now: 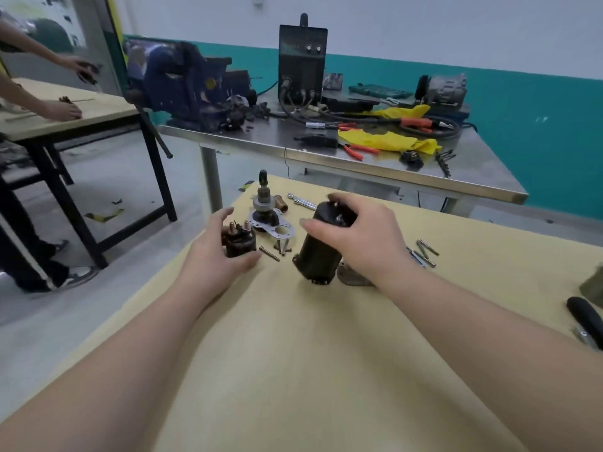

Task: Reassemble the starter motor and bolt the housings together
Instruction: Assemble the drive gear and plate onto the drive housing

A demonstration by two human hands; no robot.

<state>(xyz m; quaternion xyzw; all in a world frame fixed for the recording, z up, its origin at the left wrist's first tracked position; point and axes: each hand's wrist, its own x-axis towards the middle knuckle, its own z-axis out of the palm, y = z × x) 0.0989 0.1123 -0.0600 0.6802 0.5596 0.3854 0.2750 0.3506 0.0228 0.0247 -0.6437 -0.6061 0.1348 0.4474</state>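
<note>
Right hand [365, 236] had its grip wrapped round the top of the black cylindrical motor housing [321, 247], tilted mid-worktop [293, 370]. Left hand [218, 252], fingers spread, cupped the small black solenoid [238, 241] near the far left edge, loose bolts [270, 254] just beside it.

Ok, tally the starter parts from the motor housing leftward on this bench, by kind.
Black cylindrical bodies: 2 (motor housing, solenoid)
Loose bolts: 3
Geared shaft: 1
Perforated plate: 1
Copper-coloured bush: 1
Total: 8
More bolts lie beyond the right hand, partly hidden, so they are not counted.
</note>
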